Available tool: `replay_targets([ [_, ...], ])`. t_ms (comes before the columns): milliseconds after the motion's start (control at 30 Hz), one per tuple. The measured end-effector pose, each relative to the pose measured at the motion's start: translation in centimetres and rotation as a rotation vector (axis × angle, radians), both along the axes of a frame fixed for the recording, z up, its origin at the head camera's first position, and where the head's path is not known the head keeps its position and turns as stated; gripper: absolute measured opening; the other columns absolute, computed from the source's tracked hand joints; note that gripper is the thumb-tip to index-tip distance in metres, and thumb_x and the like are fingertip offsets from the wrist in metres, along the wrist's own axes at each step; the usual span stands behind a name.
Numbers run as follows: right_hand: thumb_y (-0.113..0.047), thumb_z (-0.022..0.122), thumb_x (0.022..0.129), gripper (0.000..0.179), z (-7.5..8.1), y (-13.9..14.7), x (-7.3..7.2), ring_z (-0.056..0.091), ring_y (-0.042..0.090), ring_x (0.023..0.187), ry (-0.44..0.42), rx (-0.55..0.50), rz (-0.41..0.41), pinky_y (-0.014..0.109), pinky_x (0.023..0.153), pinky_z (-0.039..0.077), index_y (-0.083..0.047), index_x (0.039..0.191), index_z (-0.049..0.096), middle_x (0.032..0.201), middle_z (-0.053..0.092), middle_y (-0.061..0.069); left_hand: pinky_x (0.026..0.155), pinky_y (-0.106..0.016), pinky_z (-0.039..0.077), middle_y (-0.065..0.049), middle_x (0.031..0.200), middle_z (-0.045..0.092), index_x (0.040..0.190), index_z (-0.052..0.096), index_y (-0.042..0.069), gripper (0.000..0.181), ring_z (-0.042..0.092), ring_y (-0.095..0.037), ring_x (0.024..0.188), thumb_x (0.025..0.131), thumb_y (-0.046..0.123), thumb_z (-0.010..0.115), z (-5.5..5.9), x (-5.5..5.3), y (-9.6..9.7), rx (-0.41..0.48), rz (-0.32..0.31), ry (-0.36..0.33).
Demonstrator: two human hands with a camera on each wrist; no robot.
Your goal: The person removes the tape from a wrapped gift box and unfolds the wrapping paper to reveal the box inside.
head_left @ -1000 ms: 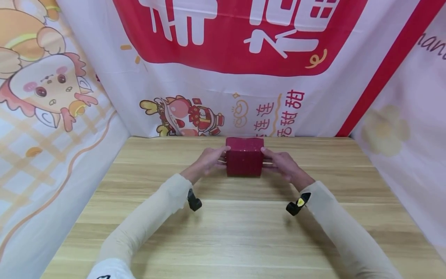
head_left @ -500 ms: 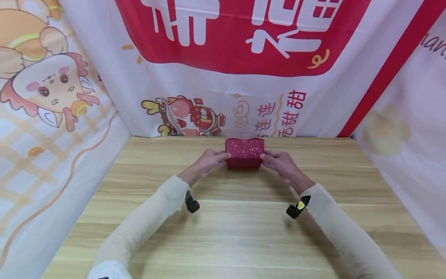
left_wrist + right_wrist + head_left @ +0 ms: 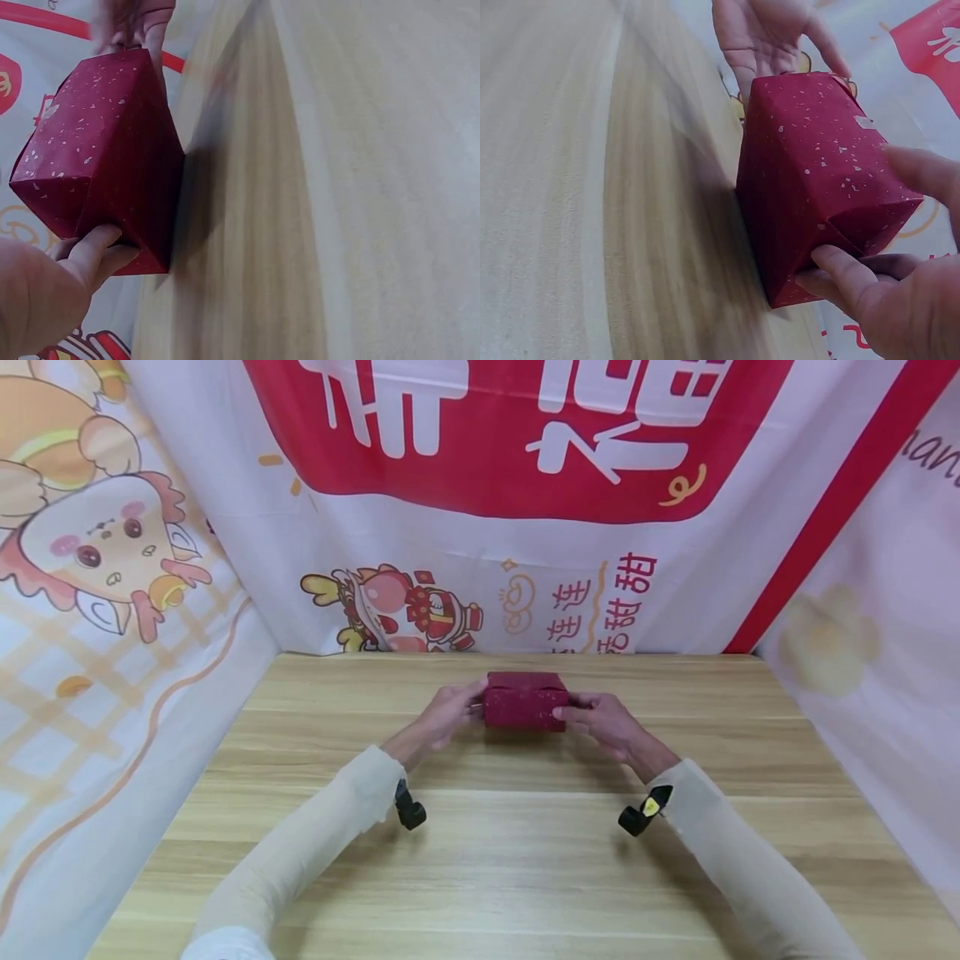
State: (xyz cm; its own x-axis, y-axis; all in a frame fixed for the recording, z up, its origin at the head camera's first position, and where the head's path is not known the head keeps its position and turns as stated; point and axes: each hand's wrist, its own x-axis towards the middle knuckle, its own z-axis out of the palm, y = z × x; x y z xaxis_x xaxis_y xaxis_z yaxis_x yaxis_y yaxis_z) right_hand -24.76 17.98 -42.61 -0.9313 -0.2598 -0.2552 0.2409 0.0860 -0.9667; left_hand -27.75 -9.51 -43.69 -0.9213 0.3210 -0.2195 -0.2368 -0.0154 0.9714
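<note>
A box wrapped in dark red paper with pale flecks (image 3: 525, 703) is at the back middle of the table, held from both ends. My left hand (image 3: 448, 710) grips its left end, with fingers (image 3: 97, 255) against the end face in the left wrist view. At the right end my right hand (image 3: 606, 722) holds the box, thumb toward the near side in the head view. A small pale piece of tape (image 3: 865, 122) shows on the flecked paper in the right wrist view. The box's underside is hidden.
The light wood table (image 3: 517, 860) stretches toward me. Behind the box hangs a printed white and red cloth (image 3: 480, 502), close to the table's back edge. More printed cloth (image 3: 112, 693) stands at the left, and a pale cloth (image 3: 862, 652) at the right.
The red box has been turned over between my hands: the flecked side tipped up and now faces me. My hands have shifted their hold on its ends.
</note>
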Motion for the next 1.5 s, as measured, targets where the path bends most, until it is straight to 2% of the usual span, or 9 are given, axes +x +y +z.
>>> replay_targets([
  [100,-0.028,0.062,0.098,0.059,-0.2,-0.1,0.0,0.061,0.022,0.121,-0.026,-0.054,-0.023,0.043,0.112,0.042,0.008,0.142,0.043,0.145,0.05,0.023,0.11,-0.04,0.045,-0.016,0.137,0.06,0.132,0.058,0.001,0.047,0.056,-0.028,0.129,0.101,0.036,0.054,-0.1,0.1,0.1,-0.006,0.043,-0.024],
  [267,-0.033,0.058,0.099,0.057,-0.4,-0.3,0.2,0.067,0.01,0.1,-0.036,-0.09,-0.065,0.04,0.106,0.049,0.011,0.136,0.049,0.122,0.068,0.009,0.107,-0.039,0.048,-0.011,0.129,0.066,0.12,0.066,0.003,0.038,0.065,-0.022,0.117,0.097,0.032,0.062,-0.3,0.4,0.3,-0.045,0.092,-0.087],
  [467,-0.021,0.06,0.099,0.048,-0.9,-0.2,0.2,0.064,0.019,0.114,-0.061,-0.048,-0.051,0.043,0.11,0.044,0.007,0.137,0.051,0.144,0.052,0.02,0.105,-0.04,0.048,-0.011,0.116,0.072,0.116,0.067,0.003,0.032,0.067,-0.016,0.099,0.093,0.026,0.068,-0.7,0.8,0.6,-0.081,0.098,-0.092],
  [700,-0.01,0.063,0.095,0.055,-1.9,0.1,0.2,0.056,0.03,0.129,-0.07,0.019,0.014,0.039,0.109,0.045,0.007,0.143,0.042,0.148,0.045,0.025,0.102,-0.036,0.05,-0.013,0.122,0.067,0.125,0.061,0.002,0.045,0.065,-0.02,0.104,0.088,0.025,0.075,-1.3,0.8,1.0,-0.227,0.111,-0.079],
  [800,-0.009,0.061,0.095,0.054,-2.0,0.1,0.1,0.054,0.032,0.13,-0.058,0.041,0.025,0.036,0.106,0.047,0.008,0.142,0.041,0.148,0.045,0.025,0.101,-0.036,0.052,-0.016,0.122,0.067,0.125,0.06,0.0,0.045,0.066,-0.022,0.107,0.088,0.021,0.075,-1.5,0.8,1.1,-0.238,0.114,-0.062],
  [967,-0.014,0.059,0.097,0.048,-1.8,0.4,-0.1,0.06,0.033,0.123,0.024,0.168,0.012,0.037,0.102,0.051,0.007,0.139,0.048,0.139,0.054,0.026,0.101,-0.035,0.052,-0.016,0.121,0.068,0.124,0.061,0.0,0.042,0.067,-0.022,0.108,0.088,0.019,0.074,-1.8,0.7,1.1,-0.214,0.098,-0.057],
  [1133,-0.01,0.061,0.093,0.031,-1.5,0.6,-0.7,0.065,0.033,0.102,0.206,0.341,-0.012,0.043,0.088,0.058,0.002,0.121,0.06,0.113,0.067,0.02,0.103,-0.035,0.051,-0.013,0.123,0.067,0.125,0.062,0.003,0.044,0.066,-0.021,0.111,0.088,0.022,0.074,-1.8,0.7,0.9,-0.233,0.091,-0.061],
  [1300,-0.004,0.06,0.093,0.016,-1.4,0.6,-1.4,0.064,0.033,0.09,0.329,0.369,0.054,0.041,0.076,0.059,0.0,0.108,0.063,0.1,0.068,0.017,0.104,-0.036,0.05,-0.013,0.125,0.065,0.126,0.059,0.003,0.046,0.064,-0.023,0.114,0.088,0.023,0.075,-1.8,0.7,0.8,-0.245,0.095,-0.055],
  [1500,-0.004,0.059,0.093,0.019,-0.9,0.9,-1.8,0.063,0.026,0.086,0.396,0.412,0.12,0.047,0.078,0.059,-0.002,0.11,0.067,0.097,0.069,0.016,0.103,-0.035,0.051,-0.014,0.125,0.064,0.126,0.058,0.002,0.049,0.063,-0.024,0.114,0.086,0.024,0.076,-2.0,0.6,0.8,-0.261,0.104,-0.043],
])
